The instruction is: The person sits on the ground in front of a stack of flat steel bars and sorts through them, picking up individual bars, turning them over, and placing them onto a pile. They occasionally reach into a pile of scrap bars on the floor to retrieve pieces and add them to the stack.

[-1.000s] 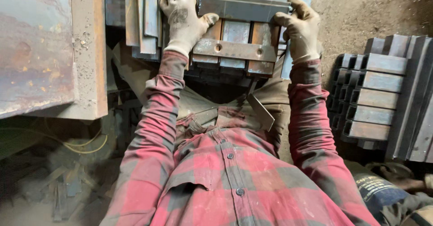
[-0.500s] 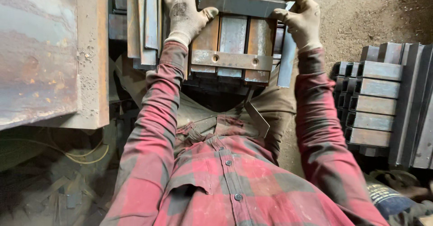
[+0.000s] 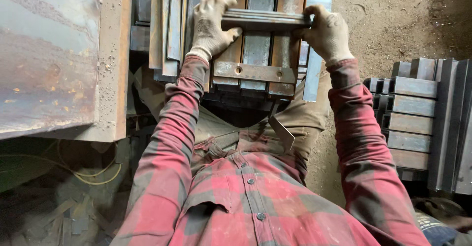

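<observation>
Left hand: my gloved left hand (image 3: 210,22) grips one end of a short steel bar (image 3: 265,20).
Right hand: my right hand (image 3: 328,32) clamps the other end.
Below: I see rusty flat bars (image 3: 255,49), crossed by a drilled plate (image 3: 254,72).
Right: stacked steel sections (image 3: 418,118) on dirt.

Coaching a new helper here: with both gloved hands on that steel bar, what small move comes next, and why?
Probably lower it flat across the upright strips. The left hand and right hand grip the steel bar level at its ends, parallel to the drilled crosspiece.

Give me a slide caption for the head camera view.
Gloved left hand and right hand grip a flat steel bar by its ends above stacked rusty steel strips.
</observation>
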